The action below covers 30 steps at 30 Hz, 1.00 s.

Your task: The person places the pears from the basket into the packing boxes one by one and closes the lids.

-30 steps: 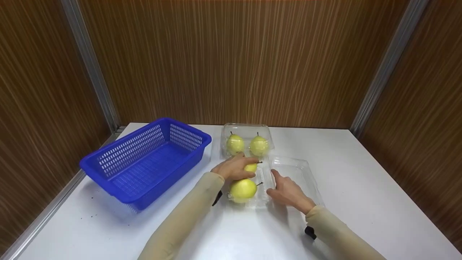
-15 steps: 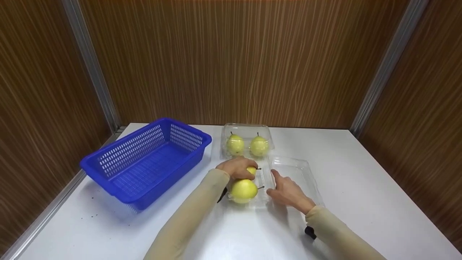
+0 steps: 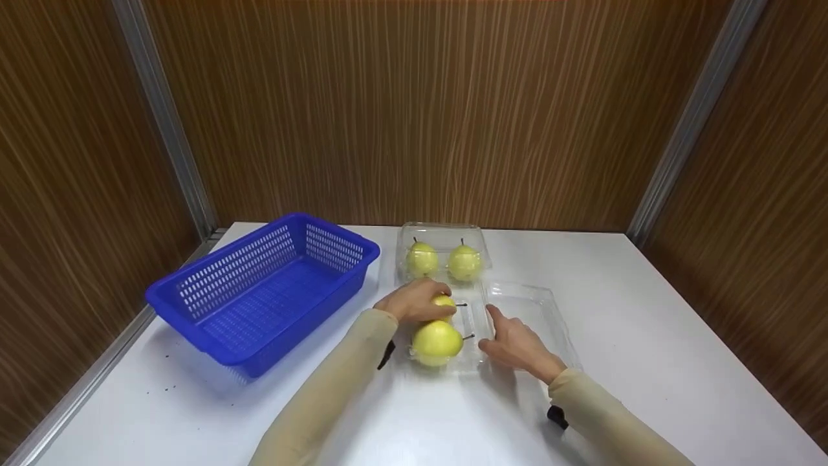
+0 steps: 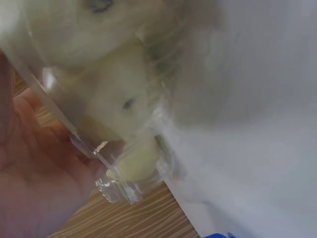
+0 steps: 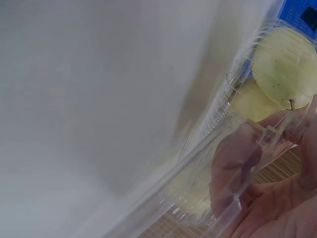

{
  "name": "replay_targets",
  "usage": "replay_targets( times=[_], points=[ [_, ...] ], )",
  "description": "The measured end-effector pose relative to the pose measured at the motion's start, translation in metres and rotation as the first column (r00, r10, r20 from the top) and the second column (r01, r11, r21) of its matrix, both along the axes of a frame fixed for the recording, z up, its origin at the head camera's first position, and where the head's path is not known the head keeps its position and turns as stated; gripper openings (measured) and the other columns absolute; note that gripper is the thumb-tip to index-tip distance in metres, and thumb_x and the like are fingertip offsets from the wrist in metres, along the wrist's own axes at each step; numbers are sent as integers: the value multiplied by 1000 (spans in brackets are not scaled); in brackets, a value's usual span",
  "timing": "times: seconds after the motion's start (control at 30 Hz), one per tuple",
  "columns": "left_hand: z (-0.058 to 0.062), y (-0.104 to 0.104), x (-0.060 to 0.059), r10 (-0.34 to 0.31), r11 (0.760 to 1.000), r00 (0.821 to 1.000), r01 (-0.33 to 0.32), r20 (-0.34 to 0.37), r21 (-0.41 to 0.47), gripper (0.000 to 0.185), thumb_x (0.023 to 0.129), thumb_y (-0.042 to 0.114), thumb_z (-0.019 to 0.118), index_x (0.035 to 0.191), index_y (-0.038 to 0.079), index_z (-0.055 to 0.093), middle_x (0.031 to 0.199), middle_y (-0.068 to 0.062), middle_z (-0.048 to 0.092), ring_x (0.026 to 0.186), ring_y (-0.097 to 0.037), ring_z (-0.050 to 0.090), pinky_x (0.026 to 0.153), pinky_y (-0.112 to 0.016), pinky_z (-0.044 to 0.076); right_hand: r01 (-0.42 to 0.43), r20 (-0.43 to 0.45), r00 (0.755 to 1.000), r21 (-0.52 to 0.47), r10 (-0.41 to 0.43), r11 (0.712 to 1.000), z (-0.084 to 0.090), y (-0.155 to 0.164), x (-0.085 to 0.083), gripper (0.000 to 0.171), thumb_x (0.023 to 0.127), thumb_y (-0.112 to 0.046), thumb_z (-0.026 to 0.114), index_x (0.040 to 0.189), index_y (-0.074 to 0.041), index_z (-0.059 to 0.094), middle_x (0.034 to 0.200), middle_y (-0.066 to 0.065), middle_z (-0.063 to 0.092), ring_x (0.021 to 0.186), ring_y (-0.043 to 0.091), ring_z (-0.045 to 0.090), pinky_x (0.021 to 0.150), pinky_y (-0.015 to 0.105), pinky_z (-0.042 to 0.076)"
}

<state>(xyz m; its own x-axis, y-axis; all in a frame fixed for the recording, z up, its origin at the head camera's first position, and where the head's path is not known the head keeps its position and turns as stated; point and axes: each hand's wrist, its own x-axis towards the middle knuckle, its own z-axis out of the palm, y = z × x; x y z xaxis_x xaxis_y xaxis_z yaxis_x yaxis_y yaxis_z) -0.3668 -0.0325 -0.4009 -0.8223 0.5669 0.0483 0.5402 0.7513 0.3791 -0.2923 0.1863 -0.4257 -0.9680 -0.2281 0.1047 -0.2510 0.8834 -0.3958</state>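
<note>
Two pears [image 3: 437, 342] boxed; left hand [image 3: 414, 300] grips one.

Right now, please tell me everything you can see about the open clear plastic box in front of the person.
The open clear plastic box is a thin, see-through clamshell lying flat on the white table. Its lid is folded open to the right and lies flat. The tray part holds two yellow pears: the near pear lies free, and the left hand holds the far pear. The right hand rests on the box at the hinge, between tray and lid.
</note>
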Motion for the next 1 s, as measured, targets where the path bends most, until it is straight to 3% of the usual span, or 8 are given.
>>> replay_targets(
  times=[0.17, 0.33, 0.47, 0.57, 0.77, 1.0],
  points=[
    [-2, -11, 2, 39, 997, 999, -37, -30, 68, 55, 94, 50, 54, 130, 9, 63, 126, -6, 66, 119, -23, 58, 105, -39, 44, -4, -5, 1000, 8, 4, 1000, 1, 2, 0, 74, 77, -21, 62, 145, 0, 40, 63, 1, 56, 61, 19, 52, 63, 42, 48],
    [-4, -16, 4, 90, 995, 995, -88, -41, 51, 61, 91, 55, 56, 135, 13, 59, 137, -9, 55, 130, -26, 46, 111, -45, 36, -11, -2, 1000, 5, 11, 1000, 1, 4, 0, 75, 78, -22, 63, 145, -1, 39, 63, 1, 57, 60, 19, 52, 63, 41, 48],
    [-6, -18, 5, 147, 989, 989, -147, 13, 25, 74, 88, 65, 53, 147, 20, 46, 157, -12, 35, 148, -31, 25, 118, -53, 22, -16, 7, 1000, 5, 16, 1000, 1, 8, 1, 76, 77, -22, 63, 146, -1, 39, 65, 2, 58, 61, 19, 53, 62, 41, 48],
    [-9, -18, 5, 172, 984, 982, -174, 82, 26, 82, 86, 70, 51, 153, 24, 36, 163, -12, 21, 152, -31, 9, 121, -54, 13, -11, 24, 1000, 5, 11, 1000, 3, 12, 1, 77, 77, -22, 65, 147, -2, 38, 69, 2, 60, 63, 18, 54, 62, 40, 48],
    [-11, -17, 6, 159, 986, 985, -162, 67, 44, 83, 85, 70, 52, 150, 20, 40, 162, -13, 24, 151, -33, 14, 119, -54, 20, 9, 95, 995, -30, -6, 1000, 9, 25, 0, 74, 83, -26, 68, 148, -6, 39, 73, 3, 61, 63, 16, 55, 61, 34, 45],
    [-11, -21, 5, 164, 981, 982, -172, 94, 86, 90, 84, 71, 55, 155, 22, 29, 162, -18, 20, 149, -35, 22, 116, -55, 27, 7, 76, 997, -58, -2, 998, 12, 41, -2, 61, 94, -45, 60, 137, -2, 52, 80, 3, 66, 69, 14, 57, 64, 32, 47]
  ],
)
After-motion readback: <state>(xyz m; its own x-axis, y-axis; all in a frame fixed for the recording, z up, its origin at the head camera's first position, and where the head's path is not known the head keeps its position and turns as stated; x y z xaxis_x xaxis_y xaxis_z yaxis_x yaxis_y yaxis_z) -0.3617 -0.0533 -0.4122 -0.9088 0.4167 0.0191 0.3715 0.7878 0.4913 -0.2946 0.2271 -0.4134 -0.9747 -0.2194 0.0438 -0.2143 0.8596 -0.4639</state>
